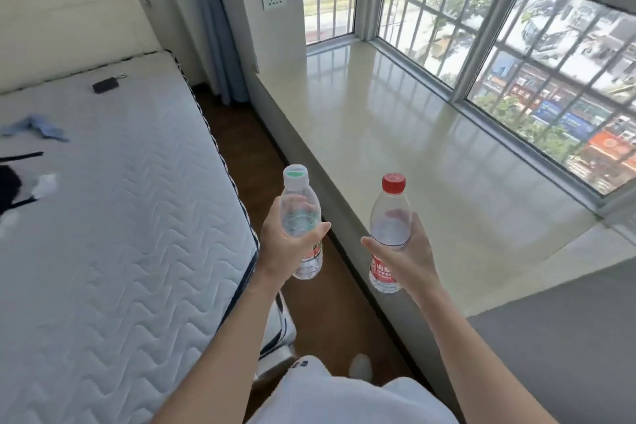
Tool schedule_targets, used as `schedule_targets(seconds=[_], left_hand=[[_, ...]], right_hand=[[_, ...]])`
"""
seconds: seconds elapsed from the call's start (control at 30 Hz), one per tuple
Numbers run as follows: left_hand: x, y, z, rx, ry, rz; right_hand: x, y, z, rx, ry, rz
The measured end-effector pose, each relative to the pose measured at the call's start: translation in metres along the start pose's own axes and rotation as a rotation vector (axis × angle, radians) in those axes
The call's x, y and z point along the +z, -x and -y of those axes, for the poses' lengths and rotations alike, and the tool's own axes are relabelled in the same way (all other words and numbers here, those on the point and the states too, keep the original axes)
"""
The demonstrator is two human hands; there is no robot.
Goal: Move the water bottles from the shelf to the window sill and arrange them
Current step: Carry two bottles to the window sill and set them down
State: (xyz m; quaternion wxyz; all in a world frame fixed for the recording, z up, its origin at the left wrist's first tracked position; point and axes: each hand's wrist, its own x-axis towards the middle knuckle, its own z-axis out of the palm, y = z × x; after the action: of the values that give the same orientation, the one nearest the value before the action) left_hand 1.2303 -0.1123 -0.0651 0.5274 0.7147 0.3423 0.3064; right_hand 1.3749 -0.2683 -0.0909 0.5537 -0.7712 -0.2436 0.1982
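A green-capped bottle (302, 227) was clasped in the left hand (285, 244) and a red-capped bottle (390, 234) in the right hand (413, 248). Both were held short of the window sill (413, 134). On that glossy stone, a bottle set down tilted could probably topple or slide.

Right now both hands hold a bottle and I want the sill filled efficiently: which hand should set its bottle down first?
Probably the right hand: its red-capped bottle already hangs by the window sill edge, while the left hand holds its green-capped bottle over the floor.
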Motion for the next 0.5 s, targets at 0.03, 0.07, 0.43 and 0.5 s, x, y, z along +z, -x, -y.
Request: schedule_targets(seconds=[0.03,0.07,0.43,0.5], left_hand=[[0.002,-0.009,0.000,-0.014,0.001,-0.020],[0.003,-0.017,0.000,-0.023,0.001,-0.046],[0.005,-0.105,0.013,-0.129,0.005,-0.200],[0.000,-0.131,0.020,-0.145,0.006,-0.217]], right_hand=[[-0.001,-0.014,0.000,0.007,-0.011,0.012],[-0.002,-0.027,0.000,0.017,-0.021,0.021],[0.038,-0.141,0.007,0.026,-0.025,0.181],[0.052,-0.165,0.010,0.023,-0.019,0.199]])
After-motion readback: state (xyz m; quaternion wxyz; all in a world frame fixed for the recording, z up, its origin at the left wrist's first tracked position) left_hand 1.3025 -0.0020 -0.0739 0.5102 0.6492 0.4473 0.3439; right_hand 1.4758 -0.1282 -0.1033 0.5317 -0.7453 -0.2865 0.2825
